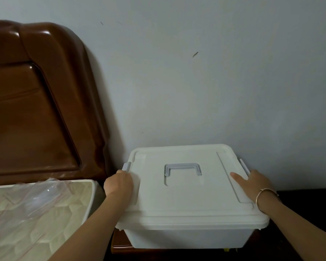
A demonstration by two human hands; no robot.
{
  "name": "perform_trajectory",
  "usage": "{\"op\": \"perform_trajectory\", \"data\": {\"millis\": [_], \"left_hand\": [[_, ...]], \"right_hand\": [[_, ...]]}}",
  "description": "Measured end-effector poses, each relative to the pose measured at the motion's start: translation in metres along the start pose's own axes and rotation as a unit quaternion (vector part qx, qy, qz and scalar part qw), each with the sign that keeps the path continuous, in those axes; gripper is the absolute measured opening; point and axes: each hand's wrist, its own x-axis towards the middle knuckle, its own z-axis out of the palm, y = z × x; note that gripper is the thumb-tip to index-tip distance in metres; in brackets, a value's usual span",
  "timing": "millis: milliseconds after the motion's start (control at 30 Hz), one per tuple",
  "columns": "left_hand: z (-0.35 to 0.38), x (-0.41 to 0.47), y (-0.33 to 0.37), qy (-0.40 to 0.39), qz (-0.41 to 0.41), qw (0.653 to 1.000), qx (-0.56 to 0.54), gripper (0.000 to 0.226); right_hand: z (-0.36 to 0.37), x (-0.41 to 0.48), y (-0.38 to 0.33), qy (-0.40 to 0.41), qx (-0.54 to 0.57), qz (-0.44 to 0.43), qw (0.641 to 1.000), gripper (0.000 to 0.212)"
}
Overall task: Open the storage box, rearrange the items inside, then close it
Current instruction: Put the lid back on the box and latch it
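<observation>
On top of a dark wooden bedside stand (309, 204) | white plastic storage box (186, 200) sits, lid on | left hand (118, 184) curls round its left edge | right hand (256, 184) (thin gold bangle (265, 189) on the wrist) grips its right edge, thumb flat on top.

Plastic storage box (188, 238), white, smooth, slightly translucent; its lid (186, 202) matt white plastic, handle (182, 166) grey plastic. Wooden headboard (35, 110), brown, high-gloss varnish. Quilted cream cloth mattress (51, 228) under crinkled clear plastic film (39, 196). Dark glossy wood counter (120, 244). Matt painted wall (215, 72), few scuffs. Thin shiny metal bangle (265, 193).
</observation>
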Motion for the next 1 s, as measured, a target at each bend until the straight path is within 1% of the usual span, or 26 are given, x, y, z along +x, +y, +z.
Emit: {"op": "perform_trajectory", "data": {"millis": [133, 233, 400, 467, 533, 567, 667, 700, 767, 833, 933, 1000], "left_hand": [[-0.002, -0.003, 0.002, 0.004, -0.011, 1.0, -0.018, 0.032], [0.007, -0.008, -0.003, 0.051, 0.007, 0.998, -0.042, 0.029], [0.013, -0.012, -0.006, 0.098, -0.01, 0.986, -0.137, 0.03], [0.013, -0.012, -0.004, 0.114, -0.029, 0.97, -0.213, 0.034], [0.014, -0.012, -0.003, 0.124, -0.038, 0.961, -0.243, 0.036], [0.013, -0.012, -0.004, 0.121, -0.037, 0.961, -0.244, 0.036], [0.012, -0.011, -0.005, 0.104, -0.018, 0.976, -0.191, 0.034], [0.012, -0.011, -0.005, 0.099, -0.025, 0.975, -0.197, 0.035], [0.011, -0.012, -0.004, 0.103, -0.054, 0.962, -0.247, 0.036], [0.009, -0.014, -0.005, 0.111, -0.067, 0.952, -0.276, 0.036], [0.012, -0.018, -0.011, 0.102, -0.062, 0.928, -0.352, 0.033], [0.016, -0.022, -0.018, 0.069, -0.036, 0.911, -0.405, 0.029]], "right_hand": [[0.0, -0.001, -0.002, 0.014, -0.017, -0.019, 1.0, 0.06], [0.0, -0.002, -0.003, 0.017, -0.033, -0.024, 0.999, 0.056], [-0.002, -0.001, -0.006, 0.015, -0.072, -0.02, 0.997, 0.051], [-0.003, 0.0, -0.009, 0.012, -0.094, -0.019, 0.995, 0.049], [-0.003, 0.002, -0.014, 0.012, -0.118, -0.016, 0.993, 0.048], [-0.003, 0.002, -0.016, 0.012, -0.129, -0.012, 0.992, 0.047], [0.0, 0.002, -0.021, 0.013, -0.176, -0.011, 0.984, 0.044], [0.001, 0.003, -0.022, 0.014, -0.185, -0.01, 0.983, 0.044], [0.002, 0.004, -0.021, 0.009, -0.183, -0.011, 0.983, 0.043], [0.004, 0.005, -0.019, 0.005, -0.173, -0.011, 0.985, 0.042], [0.002, 0.003, -0.016, -0.008, -0.149, -0.006, 0.989, 0.042], [-0.002, 0.002, -0.009, -0.036, -0.136, -0.013, 0.99, 0.045]]}}
